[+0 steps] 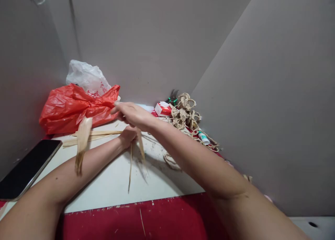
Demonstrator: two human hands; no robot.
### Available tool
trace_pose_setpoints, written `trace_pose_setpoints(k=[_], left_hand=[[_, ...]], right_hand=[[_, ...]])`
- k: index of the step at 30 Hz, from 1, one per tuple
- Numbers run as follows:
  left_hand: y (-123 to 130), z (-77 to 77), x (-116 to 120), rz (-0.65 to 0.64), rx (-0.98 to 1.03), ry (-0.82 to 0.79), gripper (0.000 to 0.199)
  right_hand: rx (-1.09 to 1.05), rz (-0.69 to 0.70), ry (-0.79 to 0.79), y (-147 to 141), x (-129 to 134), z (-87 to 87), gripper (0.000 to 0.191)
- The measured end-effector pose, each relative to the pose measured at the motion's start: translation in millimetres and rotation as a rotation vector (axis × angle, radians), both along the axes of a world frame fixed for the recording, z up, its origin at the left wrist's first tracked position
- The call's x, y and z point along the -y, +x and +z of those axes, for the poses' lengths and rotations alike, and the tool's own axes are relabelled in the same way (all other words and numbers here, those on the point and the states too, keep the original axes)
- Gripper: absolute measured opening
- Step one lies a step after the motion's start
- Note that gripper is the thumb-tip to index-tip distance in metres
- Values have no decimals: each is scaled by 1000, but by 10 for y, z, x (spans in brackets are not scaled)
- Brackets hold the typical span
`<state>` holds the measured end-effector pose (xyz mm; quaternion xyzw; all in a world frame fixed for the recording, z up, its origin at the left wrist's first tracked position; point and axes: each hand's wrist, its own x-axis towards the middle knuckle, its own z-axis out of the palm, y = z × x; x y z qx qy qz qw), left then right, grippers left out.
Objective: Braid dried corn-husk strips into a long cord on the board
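Observation:
My left hand (129, 135) is closed on dry, straw-coloured husk strips (141, 147), whose narrow ends hang below it over the white board (110, 184). Just above it, partly overlapping, is my right hand (133, 115). Its fingers reach left toward the red plastic bag (75, 107), loosely extended, and nothing shows in them. A wider piece of husk (84, 135) appears in front of my left forearm; whether it joins the held strips is unclear. Behind that forearm, more long strips (98, 138) lie on the board.
A black phone (30, 168) rests at the left edge. Behind the red bag sits a white plastic bag (87, 76). Toward the back right are a red tissue pack (162, 109), bundled twine (184, 111) and a small white-and-green tube (203, 138). Grey walls enclose the table.

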<state>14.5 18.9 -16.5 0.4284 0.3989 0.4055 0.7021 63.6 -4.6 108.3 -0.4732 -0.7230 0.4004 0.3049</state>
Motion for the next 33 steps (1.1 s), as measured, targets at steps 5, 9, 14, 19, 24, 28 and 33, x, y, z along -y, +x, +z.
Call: trace_pose_setpoints(k=[5, 9, 14, 19, 24, 28, 33], left_hand=[[46, 16, -39, -89, 23, -46, 10], [41, 19, -57, -111, 26, -51, 15], [27, 20, -74, -141, 25, -53, 16], [32, 33, -82, -135, 20, -60, 12], [40, 37, -80, -126, 27, -75, 12], [44, 49, -73, -128, 31, -85, 11], [46, 45, -70, -124, 22, -55, 11]], right_hand=[[2, -239, -17, 914, 94, -158, 22], [-80, -307, -119, 1352, 143, -358, 18], [-116, -266, -52, 1342, 196, -495, 14], [86, -280, 273, 1220, 142, -567, 13], [152, -290, 282, 1158, 38, -752, 13], [160, -313, 204, 1134, 4, -839, 14], [300, -289, 291, 1115, -23, -905, 14]])
